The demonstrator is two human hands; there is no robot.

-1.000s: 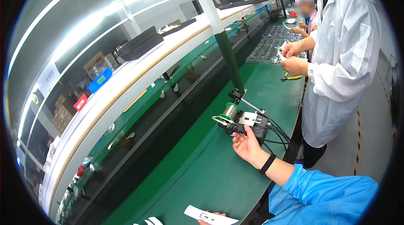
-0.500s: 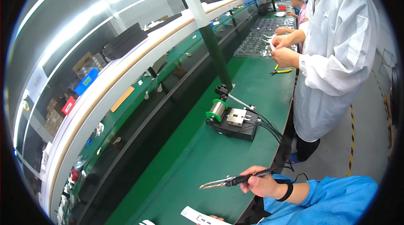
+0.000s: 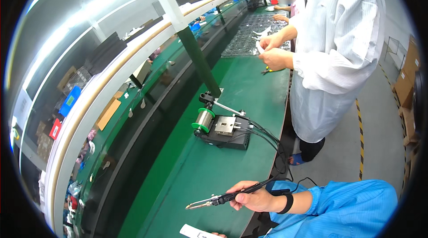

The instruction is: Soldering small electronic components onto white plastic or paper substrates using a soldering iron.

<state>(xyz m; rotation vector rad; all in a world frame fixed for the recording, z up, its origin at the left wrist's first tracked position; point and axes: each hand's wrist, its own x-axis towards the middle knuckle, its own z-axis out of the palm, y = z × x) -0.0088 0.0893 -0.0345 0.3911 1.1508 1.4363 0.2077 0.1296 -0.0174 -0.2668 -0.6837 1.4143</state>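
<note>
Holding a soldering iron [image 3: 219, 200] over a green bench [image 3: 203, 171], right hand [image 3: 255, 199] closed firmly around it.
From where I stand, those fingers wrap the dark handle, thumb pressed against it, and the metal tip points left, near a white strip [image 3: 195, 232] but apart from it. The left hand [image 3: 220, 235] shows only fingertips beside that strip; I can't tell whether they pinch it. Farther up the bench sits a black box [image 3: 228, 142], with a green-ended spool [image 3: 204, 120] at its left.

From the wearer's head, the wide fisheye view looks down at and along the nearby green workbench [image 3: 258, 82].
</note>
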